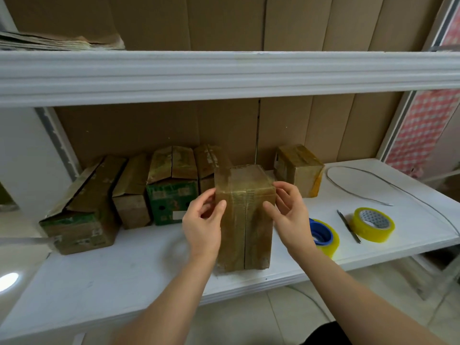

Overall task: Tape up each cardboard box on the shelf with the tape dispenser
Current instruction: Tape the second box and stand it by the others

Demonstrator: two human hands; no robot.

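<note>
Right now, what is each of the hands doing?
Left hand: grips the left side of the tall box.
Right hand: grips its right side.

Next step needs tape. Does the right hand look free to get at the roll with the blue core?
Probably yes. The right hand is at the tall box, and the blue-core tape roll lies on the shelf just beside its wrist, with nothing between them.
</note>
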